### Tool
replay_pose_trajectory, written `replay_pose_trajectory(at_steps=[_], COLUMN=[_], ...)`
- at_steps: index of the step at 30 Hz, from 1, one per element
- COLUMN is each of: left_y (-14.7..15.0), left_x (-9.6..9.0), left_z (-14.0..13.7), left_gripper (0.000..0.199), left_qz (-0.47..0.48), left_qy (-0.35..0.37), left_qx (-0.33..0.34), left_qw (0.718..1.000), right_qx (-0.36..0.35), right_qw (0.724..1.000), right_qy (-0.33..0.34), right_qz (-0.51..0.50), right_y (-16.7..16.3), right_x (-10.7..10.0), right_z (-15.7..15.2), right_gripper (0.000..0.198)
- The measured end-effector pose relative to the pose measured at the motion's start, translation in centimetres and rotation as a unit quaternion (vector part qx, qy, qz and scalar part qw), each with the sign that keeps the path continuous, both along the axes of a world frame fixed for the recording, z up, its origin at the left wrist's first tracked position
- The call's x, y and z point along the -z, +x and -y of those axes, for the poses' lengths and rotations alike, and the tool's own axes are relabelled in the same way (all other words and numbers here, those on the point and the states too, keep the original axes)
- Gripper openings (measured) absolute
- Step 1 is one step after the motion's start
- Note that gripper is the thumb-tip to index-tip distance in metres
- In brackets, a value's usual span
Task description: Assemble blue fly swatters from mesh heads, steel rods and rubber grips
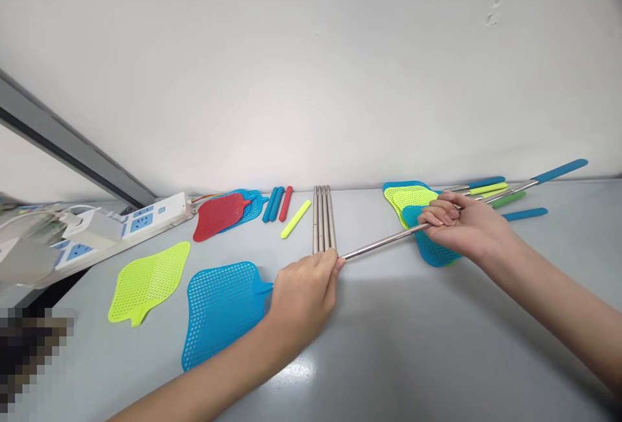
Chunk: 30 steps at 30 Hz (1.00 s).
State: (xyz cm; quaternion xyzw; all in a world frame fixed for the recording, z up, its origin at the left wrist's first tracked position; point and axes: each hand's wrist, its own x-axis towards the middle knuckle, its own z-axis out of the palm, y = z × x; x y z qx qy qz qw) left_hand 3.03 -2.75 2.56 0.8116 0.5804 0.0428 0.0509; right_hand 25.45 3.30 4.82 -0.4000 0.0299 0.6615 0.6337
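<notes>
A fly swatter with a blue mesh head [221, 308], a thin metal telescopic rod [381, 244] and a blue handle [561, 171] stretches across both hands. My left hand [306, 286] is closed around it close to the head, hiding the joint. Farther along the rod, my right hand [464, 224] pinches it with curled fingers, the palm turned up. Just beyond my left hand, several metal rods [323, 214] lie side by side on the table. Behind and beneath my right hand rests a pile of swatters with blue and yellow-green heads [408, 198].
Loose on the grey table [398, 357] are a yellow-green swatter head [150, 279], a red swatter head [218, 214] over blue ones, blue handles [273, 205], a red handle [286, 203] and a yellow handle [295, 219]. A power strip [158, 214] with plugs stands at left; a wall rises behind.
</notes>
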Motion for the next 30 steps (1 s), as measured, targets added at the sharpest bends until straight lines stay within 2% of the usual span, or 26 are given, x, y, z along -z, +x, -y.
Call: replay_pose_trajectory(at_steps=[6,10,16,21,30], left_y=[-0.1,0.2,0.1,-0.3,-0.5], left_x=[-0.3,-0.7,-1.1,-1.0,-0.4], left_z=[0.4,0.5,0.5,0.4,-0.1], left_gripper=[0.027,0.026,0.028,0.035,0.037], left_qz=[0.004,0.032,0.085,0.121,0.196], left_qy=[-0.033,-0.054,-0.098,-0.152,-0.244], left_qx=[0.002,-0.017,-0.042,-0.065,-0.062], left_qw=[0.999,0.998,0.991,0.979,0.948], right_qx=[0.015,0.031,0.048,0.061,0.065], right_qw=[1.0,0.999,0.998,0.997,0.997], right_qy=[0.024,0.023,0.041,0.036,0.045], right_qz=[-0.001,-0.018,0.009,0.006,0.013], right_y=[-0.7,-0.9,-1.3,-1.7,-2.4], right_x=[0.4,0.7,0.5,0.4,1.0], right_z=[0.6,0.9,1.2,1.7,2.1], right_gripper=[0.028,0.03,0.03,0.03,0.032])
